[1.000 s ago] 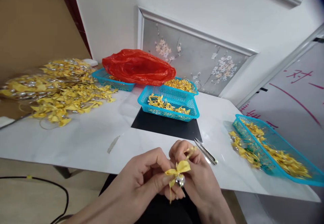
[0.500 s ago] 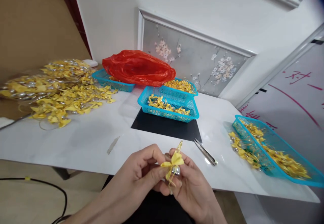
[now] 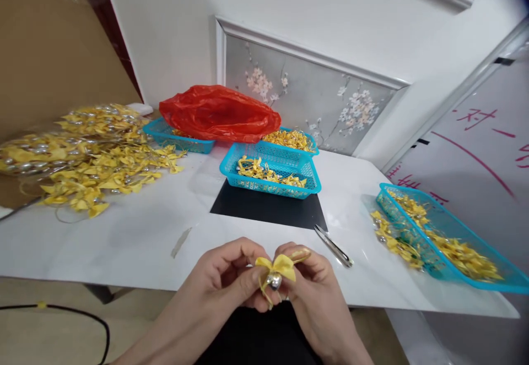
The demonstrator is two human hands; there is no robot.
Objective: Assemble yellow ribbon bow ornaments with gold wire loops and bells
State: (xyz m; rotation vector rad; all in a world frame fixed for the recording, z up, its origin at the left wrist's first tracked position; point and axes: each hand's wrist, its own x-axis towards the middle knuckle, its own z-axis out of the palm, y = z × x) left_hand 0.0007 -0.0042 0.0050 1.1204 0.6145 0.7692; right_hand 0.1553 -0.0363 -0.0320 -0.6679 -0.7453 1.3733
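White tabletop [image 3: 136,233] runs across the room, its near edge just past the person's hands. Nearest of all, the left hand [image 3: 219,285] and right hand [image 3: 314,293] meet over the lap, both pinched shut on one small yellow bow [image 3: 276,266] with a silver bell [image 3: 273,281] hanging under its knot. Half a second ago the gold loop stood up above the bow; now it lies flat along the right fingertips [image 3: 300,255], and the bow sits a little lower and more level.

Just beyond the right hand, tweezers [image 3: 333,246] lie on the table beside a black mat [image 3: 268,211]. On the mat's far edge stands a blue basket [image 3: 270,169] with a few yellow bows. Far right, another blue tray [image 3: 450,238] holds many more, some spilling over its near side. To the left, a heap of finished bows [image 3: 91,161] spreads out. Farther back, a red plastic bag [image 3: 219,113] rests over two more baskets.

On the right, a white board [image 3: 475,150] carries pink handwriting; one character reads "对", the rest I cannot make out.
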